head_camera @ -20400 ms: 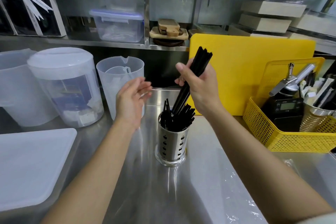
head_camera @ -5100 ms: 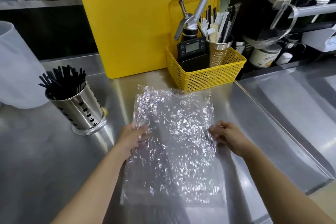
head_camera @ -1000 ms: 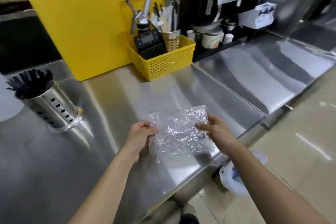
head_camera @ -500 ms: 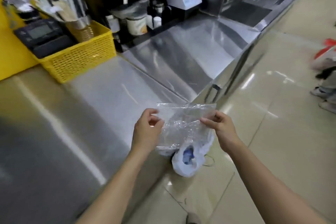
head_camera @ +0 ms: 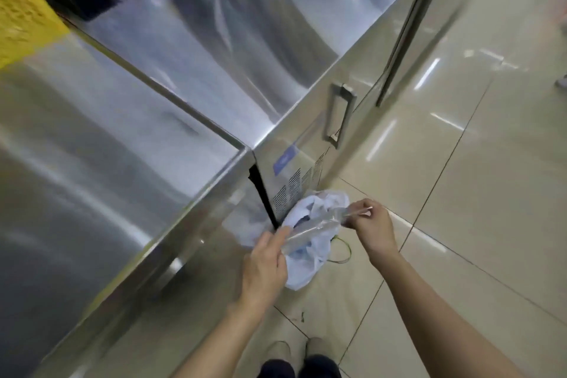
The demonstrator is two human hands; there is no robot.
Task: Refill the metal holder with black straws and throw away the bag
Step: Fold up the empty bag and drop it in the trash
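The clear plastic bag point(head_camera: 319, 225), folded into a narrow strip, is stretched between my two hands past the counter's edge. My left hand point(head_camera: 267, 261) pinches its lower left end. My right hand point(head_camera: 369, 225) pinches its upper right end. Right under the strip, a white trash bag point(head_camera: 303, 264) with an open mouth hangs against the counter's front above the floor. The metal holder and the black straws are out of view.
The steel counter point(head_camera: 107, 147) fills the left, with a lower steel unit point(head_camera: 214, 40) behind it. A cabinet door handle point(head_camera: 339, 115) sits on the front. A yellow basket's corner point(head_camera: 21, 15) shows top left. Beige tiled floor point(head_camera: 460, 147) lies at right; my shoes point(head_camera: 299, 353) below.
My view has swung down and right, off the counter, to the floor. Both hands have carried the folded bag past the counter's edge, over the white trash bag's mouth.
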